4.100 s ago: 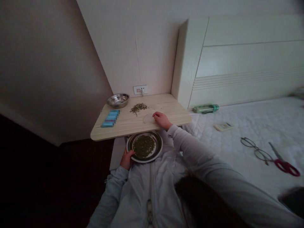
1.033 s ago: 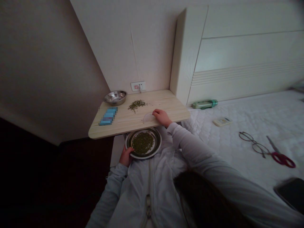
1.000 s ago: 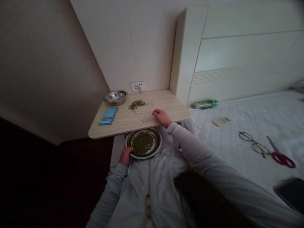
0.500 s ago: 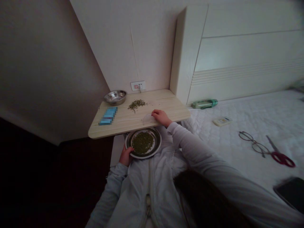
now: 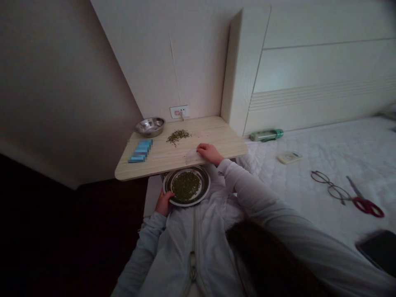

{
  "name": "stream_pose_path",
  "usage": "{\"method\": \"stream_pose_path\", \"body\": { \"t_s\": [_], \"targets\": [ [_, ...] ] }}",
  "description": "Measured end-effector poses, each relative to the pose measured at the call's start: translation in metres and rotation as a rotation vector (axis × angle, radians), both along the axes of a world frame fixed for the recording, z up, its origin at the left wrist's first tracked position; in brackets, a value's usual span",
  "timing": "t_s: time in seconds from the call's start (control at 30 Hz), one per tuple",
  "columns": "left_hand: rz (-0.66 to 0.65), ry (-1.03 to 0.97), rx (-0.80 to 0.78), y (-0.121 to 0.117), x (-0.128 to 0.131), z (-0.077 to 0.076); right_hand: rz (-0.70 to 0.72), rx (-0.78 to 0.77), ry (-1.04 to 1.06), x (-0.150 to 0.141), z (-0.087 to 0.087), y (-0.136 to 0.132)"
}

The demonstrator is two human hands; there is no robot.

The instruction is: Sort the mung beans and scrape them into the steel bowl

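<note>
My left hand grips the left rim of a steel bowl, its thumb over the edge. Small green pieces, perhaps seeds or dried leaf bits, cover much of the bowl's bottom. The bowl sits against my body, just below the front edge of a pale wooden tabletop. Above that edge, my right hand is closed on a thin translucent whitish sheet with a rounded edge, low over the wood. Farther back lies a loose pile of similar green-brown pieces.
A second steel bowl stands at the tabletop's back left, near a blurred blue packet. Behind is a wall socket. On the bed to the right lie a green bottle, a small pale box, glasses, scissors and a dark phone-like object.
My right hand has shifted very slightly left with the thin sheet. My left hand and the bowl stay where they were.
</note>
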State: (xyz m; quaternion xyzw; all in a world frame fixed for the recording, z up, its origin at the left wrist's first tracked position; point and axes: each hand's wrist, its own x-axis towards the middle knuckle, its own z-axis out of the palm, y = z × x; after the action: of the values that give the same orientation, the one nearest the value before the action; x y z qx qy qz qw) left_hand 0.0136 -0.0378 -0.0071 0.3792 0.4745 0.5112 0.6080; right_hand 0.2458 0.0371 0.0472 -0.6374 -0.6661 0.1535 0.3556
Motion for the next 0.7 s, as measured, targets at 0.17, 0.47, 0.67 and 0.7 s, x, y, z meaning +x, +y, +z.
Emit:
{"method": "stream_pose_path", "body": {
  "t_s": [0.17,0.47,0.67,0.7],
  "targets": [
    [-0.008,0.013,-0.051,0.0018,-0.0017,-0.0019,0.032,-0.023,-0.003,-0.0004,0.0007,-0.0010],
    [-0.023,-0.065,-0.099,-0.0011,0.0022,0.0025,0.072,-0.034,0.027,-0.0001,-0.0007,-0.0002],
    [-0.008,-0.057,-0.108,-0.0016,0.0025,0.0049,0.072,-0.034,0.201,0.0027,-0.0006,0.0017],
    [-0.008,-0.061,-0.115,-0.0013,0.0024,0.0042,0.077,-0.039,0.226,0.0027,0.0000,0.0017]
  ]
}}
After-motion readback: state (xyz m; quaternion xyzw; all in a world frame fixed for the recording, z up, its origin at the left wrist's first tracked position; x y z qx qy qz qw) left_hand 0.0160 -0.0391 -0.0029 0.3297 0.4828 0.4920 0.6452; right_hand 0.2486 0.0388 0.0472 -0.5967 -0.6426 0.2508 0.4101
